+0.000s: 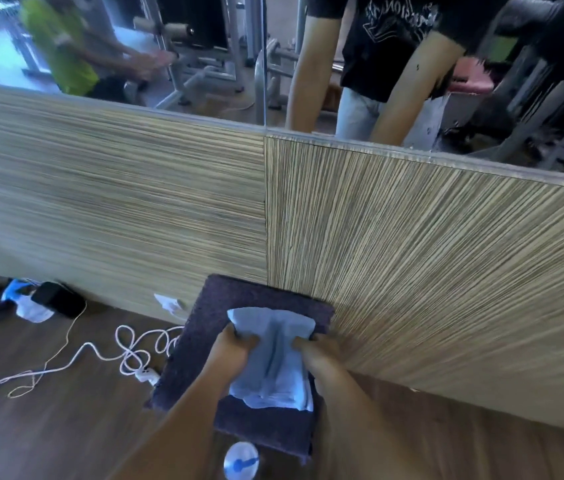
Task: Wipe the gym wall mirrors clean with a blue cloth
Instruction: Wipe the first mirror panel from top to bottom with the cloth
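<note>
Dark mat (204, 327) — hands (273, 344) gripping cloth (270, 358)

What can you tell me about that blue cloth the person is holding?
The pale blue, soft woven cloth is rumpled and bunched lengthwise, held low over a dark purple speckled mat. The left hand and right hand pinch its two sides; its lower end hangs loose. It is not touching the mirror.

Pale blue cloth (273, 358), crumpled, stretched out low before the wall mirrors (204, 53), not touching them
</note>
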Available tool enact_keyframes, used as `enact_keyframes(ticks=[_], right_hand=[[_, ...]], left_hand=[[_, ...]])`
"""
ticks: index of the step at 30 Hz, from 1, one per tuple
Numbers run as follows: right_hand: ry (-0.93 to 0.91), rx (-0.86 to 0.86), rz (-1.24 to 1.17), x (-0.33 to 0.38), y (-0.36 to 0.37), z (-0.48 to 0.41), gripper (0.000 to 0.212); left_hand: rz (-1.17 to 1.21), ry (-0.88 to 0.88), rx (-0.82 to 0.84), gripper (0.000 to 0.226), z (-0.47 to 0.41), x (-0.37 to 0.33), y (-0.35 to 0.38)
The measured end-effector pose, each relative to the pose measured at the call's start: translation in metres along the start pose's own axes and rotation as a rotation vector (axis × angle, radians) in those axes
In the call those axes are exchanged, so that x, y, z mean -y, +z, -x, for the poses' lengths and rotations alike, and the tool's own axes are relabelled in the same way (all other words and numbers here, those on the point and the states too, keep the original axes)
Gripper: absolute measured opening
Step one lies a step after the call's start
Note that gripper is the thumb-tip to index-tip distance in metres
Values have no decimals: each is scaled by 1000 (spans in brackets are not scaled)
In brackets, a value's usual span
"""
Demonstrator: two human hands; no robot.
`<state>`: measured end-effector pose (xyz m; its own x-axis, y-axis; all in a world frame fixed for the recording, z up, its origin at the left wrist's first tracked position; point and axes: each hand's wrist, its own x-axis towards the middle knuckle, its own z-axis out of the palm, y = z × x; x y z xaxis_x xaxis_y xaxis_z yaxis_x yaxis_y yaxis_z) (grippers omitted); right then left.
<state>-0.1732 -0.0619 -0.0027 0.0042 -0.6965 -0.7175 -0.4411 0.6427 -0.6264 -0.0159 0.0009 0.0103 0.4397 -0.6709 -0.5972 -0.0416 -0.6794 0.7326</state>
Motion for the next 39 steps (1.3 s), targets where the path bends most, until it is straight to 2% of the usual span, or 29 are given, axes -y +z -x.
enact_keyframes(ticks=[2, 8, 13, 16, 23, 26, 27, 29, 31, 33, 35, 39], right_hand=[[-72, -17, 12, 15, -14, 18, 14], [-292, -2, -218, 57, -54, 81, 12], [-496, 43, -314, 106, -104, 149, 27], [-646, 19, -324, 139, -137, 184, 28], [-909, 53, -533, 225, -220, 266, 17], [-991, 117, -631, 254, -258, 304, 7], [-1021, 136, -638, 262, -271, 319, 16], [-1068, 152, -615, 275, -295, 343, 51], [-1107, 149, -635, 282, -317, 363, 63], [-1113, 135, -716, 288, -339, 377, 55], [-1126, 136, -797, 292, -360, 389, 40], [-1137, 106, -858, 296, -397, 404, 21]], left_hand=[[67, 60, -7, 9, 15, -13, -6], [98, 305, 6, 13, 68, -76, -12], [37, 528, -58, 21, 123, -145, -5], [71, 664, -51, 23, 160, -196, -1], [227, 987, -70, 27, 267, -317, 2], [139, 1115, -136, 25, 306, -362, 5], [102, 1151, -152, 27, 319, -375, 7], [33, 1245, -173, 31, 346, -398, 13], [-36, 1348, -189, 32, 372, -417, 21], [-89, 1451, -194, 35, 391, -436, 29], [-76, 1469, -155, 35, 407, -451, 36], [124, 1456, -158, 25, 435, -474, 50]])
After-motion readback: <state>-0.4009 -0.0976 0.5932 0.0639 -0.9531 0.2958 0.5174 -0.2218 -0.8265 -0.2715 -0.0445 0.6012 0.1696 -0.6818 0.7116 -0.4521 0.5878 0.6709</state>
